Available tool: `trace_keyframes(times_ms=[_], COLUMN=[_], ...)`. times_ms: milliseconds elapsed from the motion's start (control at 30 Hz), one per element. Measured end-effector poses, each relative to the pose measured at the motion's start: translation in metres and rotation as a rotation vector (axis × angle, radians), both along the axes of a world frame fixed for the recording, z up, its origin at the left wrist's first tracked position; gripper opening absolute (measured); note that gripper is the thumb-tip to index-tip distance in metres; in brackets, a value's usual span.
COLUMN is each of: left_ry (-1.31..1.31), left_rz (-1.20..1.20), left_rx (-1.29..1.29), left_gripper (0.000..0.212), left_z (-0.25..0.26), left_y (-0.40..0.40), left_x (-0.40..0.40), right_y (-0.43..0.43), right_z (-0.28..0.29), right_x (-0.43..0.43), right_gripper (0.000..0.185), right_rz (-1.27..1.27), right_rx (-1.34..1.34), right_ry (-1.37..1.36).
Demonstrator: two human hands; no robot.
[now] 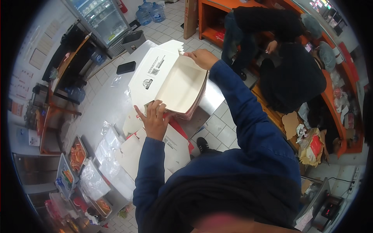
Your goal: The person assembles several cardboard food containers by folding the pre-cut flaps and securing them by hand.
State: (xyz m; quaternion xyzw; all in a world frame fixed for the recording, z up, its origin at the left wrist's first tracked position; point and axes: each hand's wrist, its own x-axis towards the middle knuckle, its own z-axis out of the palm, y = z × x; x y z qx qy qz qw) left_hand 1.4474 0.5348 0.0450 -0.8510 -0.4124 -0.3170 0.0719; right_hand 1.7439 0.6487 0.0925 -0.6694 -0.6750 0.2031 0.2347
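Note:
A white paperboard food box (182, 83) sits on top of a stack of nested boxes (190, 113) at the edge of a metal table (99, 90). Its lid (151, 71), printed with writing and a square code, lies folded back to the left. My right hand (202, 58) pinches the far corner of the box by its folded tabs. At the near left corner, my left hand (154, 119) grips the board, some fingers over the fold and the thumb along the outside. Flat paperboard blanks (174, 148) lie under my left forearm, with a red sheet (179, 128) among them.
A black phone (126, 67) and clear plastic bags (109, 142) lie on the table. Trays of packaged goods (78, 154) stand at its near left end. A grey bin (133, 41) stands beyond. Two people (291, 75) bend and crouch at orange shelving (214, 17).

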Motion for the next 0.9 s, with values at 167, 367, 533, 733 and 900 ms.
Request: trace_keyframes(times_ms=[167,367,533,733,900], left_ry=[0.000,0.025,-0.090,-0.228,0.033], left_rz=[0.002,-0.029,0.038,0.342,0.355], left_rx=[-0.013,-0.088,-0.153,-0.645,-0.680], left_gripper=[0.052,0.070,0.060,0.040,0.056], left_z=[0.000,0.013,-0.001,-0.038,-0.054], left_y=[0.002,-0.012,-0.072,-0.184,-0.265], left_x=[0.000,-0.001,-0.057,-0.198,-0.229], right_y=[-0.002,-0.013,-0.087,-0.228,-0.279], right_z=[0.000,-0.010,0.022,-0.052,-0.151], right_x=[-0.007,0.000,-0.068,-0.241,-0.278], right_gripper=[0.060,0.054,0.025,0.034,0.056], right_rz=[-0.063,-0.117,-0.315,0.832,1.178], right_rx=[-0.030,0.075,0.862,0.008,0.220], right_ry=[-0.154,0.135,0.128,0.166,0.039])
